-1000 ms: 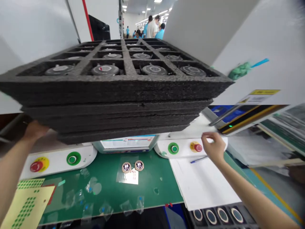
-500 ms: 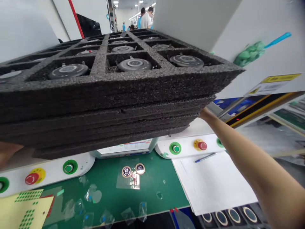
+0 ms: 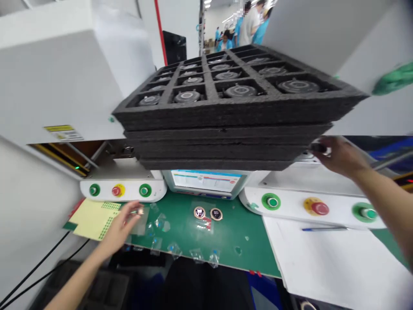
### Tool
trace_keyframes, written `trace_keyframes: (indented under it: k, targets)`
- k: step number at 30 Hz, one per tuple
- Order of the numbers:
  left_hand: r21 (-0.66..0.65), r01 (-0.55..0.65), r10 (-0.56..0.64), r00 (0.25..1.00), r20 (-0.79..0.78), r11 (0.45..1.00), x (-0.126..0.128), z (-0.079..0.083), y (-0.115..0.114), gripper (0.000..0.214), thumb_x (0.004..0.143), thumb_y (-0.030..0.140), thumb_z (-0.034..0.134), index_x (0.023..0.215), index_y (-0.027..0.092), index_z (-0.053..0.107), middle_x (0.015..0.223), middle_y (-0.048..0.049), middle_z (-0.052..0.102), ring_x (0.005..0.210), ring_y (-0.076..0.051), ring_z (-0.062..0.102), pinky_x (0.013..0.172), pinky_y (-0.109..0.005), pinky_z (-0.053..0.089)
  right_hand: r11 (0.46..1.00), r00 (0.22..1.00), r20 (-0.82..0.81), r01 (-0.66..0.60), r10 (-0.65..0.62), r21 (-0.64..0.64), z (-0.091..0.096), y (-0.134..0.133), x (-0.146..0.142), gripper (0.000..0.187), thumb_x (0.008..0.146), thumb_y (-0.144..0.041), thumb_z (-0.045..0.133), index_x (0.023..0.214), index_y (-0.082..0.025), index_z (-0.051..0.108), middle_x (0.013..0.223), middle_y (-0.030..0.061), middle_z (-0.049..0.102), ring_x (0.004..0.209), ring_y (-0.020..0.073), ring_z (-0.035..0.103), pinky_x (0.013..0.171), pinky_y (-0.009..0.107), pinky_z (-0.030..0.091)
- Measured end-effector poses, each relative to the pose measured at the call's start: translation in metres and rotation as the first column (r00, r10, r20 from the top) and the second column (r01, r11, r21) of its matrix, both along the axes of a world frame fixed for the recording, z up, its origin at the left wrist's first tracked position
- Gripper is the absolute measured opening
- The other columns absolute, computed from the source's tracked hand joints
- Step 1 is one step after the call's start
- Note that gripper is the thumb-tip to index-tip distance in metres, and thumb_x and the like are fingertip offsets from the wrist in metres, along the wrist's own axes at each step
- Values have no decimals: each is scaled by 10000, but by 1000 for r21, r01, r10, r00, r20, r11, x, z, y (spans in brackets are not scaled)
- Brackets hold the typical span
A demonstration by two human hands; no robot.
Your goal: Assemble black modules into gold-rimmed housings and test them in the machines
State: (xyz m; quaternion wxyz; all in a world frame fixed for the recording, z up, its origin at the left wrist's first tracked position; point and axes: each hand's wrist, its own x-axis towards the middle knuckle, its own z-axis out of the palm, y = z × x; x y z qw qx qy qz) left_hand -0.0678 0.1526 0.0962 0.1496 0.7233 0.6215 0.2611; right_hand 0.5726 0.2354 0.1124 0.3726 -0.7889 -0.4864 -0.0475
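A stack of black foam trays (image 3: 226, 142) sits above the machine screen, and its top tray holds several round disc parts (image 3: 240, 90) in square pockets. My right hand (image 3: 340, 156) is at the stack's lower right corner, fingers closed on a small dark round part (image 3: 318, 147). My left hand (image 3: 121, 226) reaches low over the green mat (image 3: 232, 241), next to a yellow sticker sheet (image 3: 92, 217). Its thumb and fingers pinch together on something tiny I cannot make out. Two round parts (image 3: 208, 213) lie on the mat below the screen.
White consoles with green and red buttons (image 3: 118, 190) (image 3: 318, 208) flank a screen (image 3: 204, 180). A white paper with a blue pen (image 3: 324, 229) lies at the right. Clear film scraps (image 3: 193, 254) litter the mat's front edge. People in blue shirts (image 3: 254, 26) stand far behind.
My left hand dropped from under the stack's left side to the mat. My right hand drew back from the stack's right edge and now holds a dark part. The view swung left.
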Motion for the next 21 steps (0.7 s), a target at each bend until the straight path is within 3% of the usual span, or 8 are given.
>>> trace_keyframes:
  k: [1, 3, 5, 8, 10, 15, 18, 21]
  targets:
    - [-14, 127, -128, 988, -92, 992, 4, -11, -10, 324, 937, 368, 440, 1185, 235, 602, 1105, -70, 743, 1000, -244, 721, 867, -377, 608, 999, 1000, -1, -25, 25, -33, -3, -17, -4, 458, 939, -519, 566, 854, -82, 669, 900, 171, 675, 751, 207, 620, 728, 444, 444]
    - [-50, 238, -243, 956, -164, 970, 10, -33, -24, 305, 922, 260, 471, 1197, 224, 596, 1161, -96, 713, 1072, -259, 688, 934, -416, 574, 995, 997, 0, -74, 74, -66, -16, -59, -16, 485, 845, -619, 630, 856, -135, 659, 892, 198, 677, 577, 181, 546, 644, 448, 412]
    - [-62, 259, -266, 943, -200, 964, 13, -54, -29, 284, 900, 202, 503, 1164, 218, 608, 1164, -109, 699, 1089, -281, 672, 958, -453, 553, 985, 988, 1, -155, 155, -82, -37, -106, -36, 536, 794, -722, 585, 846, -190, 627, 857, 193, 676, 471, 167, 479, 569, 436, 415]
    - [-53, 265, -269, 932, -242, 963, 16, -79, -27, 261, 890, 157, 507, 1128, 184, 609, 1156, -149, 680, 1090, -324, 662, 955, -506, 538, 941, 945, 7, -326, 328, -95, -76, -165, -76, 583, 772, -799, 478, 876, -235, 587, 860, 171, 684, 717, 298, 645, 675, 461, 515]
    - [-37, 272, -272, 925, -266, 962, 16, -90, -23, 263, 890, 135, 490, 1125, 174, 602, 1152, -160, 671, 1090, -335, 659, 945, -518, 538, 906, 912, 14, -406, 410, -119, -102, -191, -101, 543, 812, -761, 451, 897, -241, 580, 851, 144, 695, 786, 311, 671, 724, 455, 543]
    - [-3, 295, -283, 913, -294, 955, 13, -95, -23, 299, 897, 131, 460, 1168, 180, 576, 1155, -149, 655, 1084, -324, 654, 935, -510, 546, 881, 888, 41, -449, 459, -147, -138, -217, -127, 480, 897, -653, 385, 935, -211, 570, 869, 145, 715, 792, 311, 698, 711, 452, 568]
    - [17, 291, -275, 920, -277, 957, 24, -89, -25, 360, 901, 146, 461, 1253, 158, 536, 1301, -197, 568, 1205, -356, 578, 1000, -555, 495, 862, 871, 51, -474, 489, -179, -140, -216, -134, 474, 891, -621, 417, 1008, -190, 576, 919, 159, 717, 825, 312, 707, 719, 450, 580]
    - [15, 322, -309, 921, -238, 947, 60, -86, -23, 386, 913, 179, 498, 1298, 161, 513, 1371, -191, 514, 1277, -344, 515, 1049, -531, 463, 838, 850, 61, -501, 524, -216, -138, -196, -160, 460, 904, -548, 457, 1125, -161, 572, 1054, 178, 698, 950, 315, 691, 808, 465, 572]
